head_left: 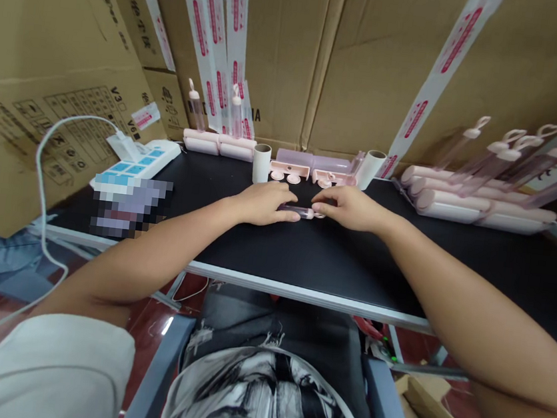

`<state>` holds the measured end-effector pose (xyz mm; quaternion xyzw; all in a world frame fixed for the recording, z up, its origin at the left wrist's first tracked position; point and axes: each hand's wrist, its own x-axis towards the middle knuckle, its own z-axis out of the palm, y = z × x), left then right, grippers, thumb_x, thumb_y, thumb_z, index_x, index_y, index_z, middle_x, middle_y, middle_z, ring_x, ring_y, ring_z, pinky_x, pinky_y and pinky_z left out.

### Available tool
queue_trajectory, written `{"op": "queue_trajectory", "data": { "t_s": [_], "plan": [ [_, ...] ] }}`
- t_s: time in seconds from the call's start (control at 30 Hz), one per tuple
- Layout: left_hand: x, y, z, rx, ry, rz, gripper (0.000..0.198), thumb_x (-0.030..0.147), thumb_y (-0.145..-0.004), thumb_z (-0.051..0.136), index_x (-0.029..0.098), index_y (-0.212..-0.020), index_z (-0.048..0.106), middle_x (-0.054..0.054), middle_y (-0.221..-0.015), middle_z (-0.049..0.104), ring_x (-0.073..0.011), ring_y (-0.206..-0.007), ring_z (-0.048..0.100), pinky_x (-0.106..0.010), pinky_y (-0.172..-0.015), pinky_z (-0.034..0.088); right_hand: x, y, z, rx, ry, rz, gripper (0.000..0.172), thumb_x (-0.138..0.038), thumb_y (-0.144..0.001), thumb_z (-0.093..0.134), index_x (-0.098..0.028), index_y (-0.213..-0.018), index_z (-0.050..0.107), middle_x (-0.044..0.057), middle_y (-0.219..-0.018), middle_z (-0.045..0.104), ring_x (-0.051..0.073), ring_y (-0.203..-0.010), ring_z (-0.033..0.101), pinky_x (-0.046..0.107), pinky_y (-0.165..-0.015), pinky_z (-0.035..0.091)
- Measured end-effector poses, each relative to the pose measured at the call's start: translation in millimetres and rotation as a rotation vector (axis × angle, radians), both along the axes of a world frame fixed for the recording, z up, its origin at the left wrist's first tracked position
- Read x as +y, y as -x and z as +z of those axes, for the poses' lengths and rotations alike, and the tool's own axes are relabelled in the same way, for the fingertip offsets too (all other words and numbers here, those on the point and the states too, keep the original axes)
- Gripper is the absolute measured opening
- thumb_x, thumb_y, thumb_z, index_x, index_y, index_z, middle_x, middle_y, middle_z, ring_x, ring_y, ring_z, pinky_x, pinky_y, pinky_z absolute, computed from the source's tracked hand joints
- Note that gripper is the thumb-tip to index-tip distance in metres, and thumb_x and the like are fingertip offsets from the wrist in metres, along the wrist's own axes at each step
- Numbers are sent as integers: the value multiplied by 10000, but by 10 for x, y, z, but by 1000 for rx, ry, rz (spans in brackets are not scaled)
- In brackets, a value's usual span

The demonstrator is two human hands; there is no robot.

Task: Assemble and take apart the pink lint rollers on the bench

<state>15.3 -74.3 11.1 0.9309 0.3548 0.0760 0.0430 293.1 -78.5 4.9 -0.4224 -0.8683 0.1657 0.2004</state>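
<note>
Both my hands rest on the black table, meeting at a small clear tube with pink ends that lies flat between them. My left hand covers the tube's left end with fingers curled over it. My right hand pinches the tube's right pink end. Just behind the hands lie pink holder parts with round feet and a second such part. Two white paper roll cores stand upright, one at the left and one at the right.
Pink roller cases and clear handles with heart-shaped ends are stacked at the right. A white and blue power strip with a white cable lies at the left. Cardboard boxes wall the back and left. Pink cases line the back edge.
</note>
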Motion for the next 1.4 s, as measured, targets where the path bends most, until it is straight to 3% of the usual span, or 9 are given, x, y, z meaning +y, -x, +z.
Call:
{"op": "queue_trajectory", "data": {
  "t_s": [0.13, 0.27, 0.4, 0.6, 0.87, 1.07, 1.23, 1.33, 1.4],
  "plan": [
    [155, 140, 100, -347, -257, 164, 441, 454, -1093, 528, 164, -1332, 758, -144, -1233, 752, -302, -1187, 699, -444, -1064, 547, 28, 89, 39, 70, -168, -104, 326, -340, -1029, 615, -177, -1148, 870, 116, -1153, 868, 288, -1022, 791, 400, -951, 565],
    [444, 335, 98, -527, -443, 420, 402, 300, -1025, 627, 178, -1399, 711, -181, -1419, 652, -340, -1381, 626, -523, -1259, 461, 181, 350, 90, -59, -195, -165, 375, -211, -1061, 544, -163, -1268, 852, 134, -1288, 849, 319, -1208, 785, 418, -1065, 547],
    [628, 409, 3, -484, -276, 457, 475, 279, -987, 676, 211, -1456, 657, -171, -1503, 631, -335, -1421, 620, -528, -1277, 472, 403, 646, 120, -239, -141, -194, 401, -158, -1068, 513, -176, -1310, 833, 162, -1381, 814, 346, -1282, 758, 423, -1065, 539],
    [563, 352, 24, -430, -183, 466, 382, 231, -985, 664, 191, -1364, 689, -164, -1403, 735, -331, -1299, 694, -506, -1183, 531, 472, 830, 109, -348, -83, -263, 322, -216, -1039, 615, -186, -1276, 830, 175, -1329, 819, 363, -1253, 748, 418, -974, 559],
    [556, 336, 79, -823, -164, 455, 413, 246, -963, 735, 215, -1358, 619, -87, -1256, 765, -216, -993, 744, -409, -1009, 624, 325, 842, 148, -377, -65, -347, 500, -427, -989, 792, -178, -1421, 764, 197, -1473, 748, 397, -1304, 725, 451, -996, 566],
    [635, 298, -7, -1097, 46, 448, 540, 274, -958, 772, 292, -1421, 494, -78, -1248, 702, -190, -941, 748, -357, -808, 687, 300, 824, 173, -454, 2, -331, 315, -316, -1021, 684, -125, -1235, 816, 225, -1373, 791, 360, -1255, 742, 383, -953, 548],
    [567, 284, 50, -1257, 340, 473, 418, 341, -1011, 704, 268, -1356, 480, -98, -1263, 711, -200, -904, 789, -390, -766, 716, 198, 714, 262, -185, -22, -311, 189, -266, -972, 647, -163, -971, 806, 90, -945, 822, 256, -896, 753, 329, -781, 513],
    [507, 306, 99, -1247, 463, 458, 368, 392, -1024, 675, 237, -1321, 521, -122, -1254, 749, -228, -966, 816, -415, -823, 724, 176, 674, 260, 125, 24, -371, 52, -216, -899, 722, -175, -899, 753, 35, -761, 739, 217, -710, 717, 328, -702, 538],
    [487, 319, 111, -1209, 476, 437, 370, 441, -1022, 678, 224, -1297, 558, -131, -1229, 767, -246, -1011, 821, -412, -840, 724, 189, 678, 231, 396, 152, -406, 83, -181, -875, 769, -189, -862, 687, 22, -717, 704, 195, -645, 705, 319, -659, 583]
  ]
}}
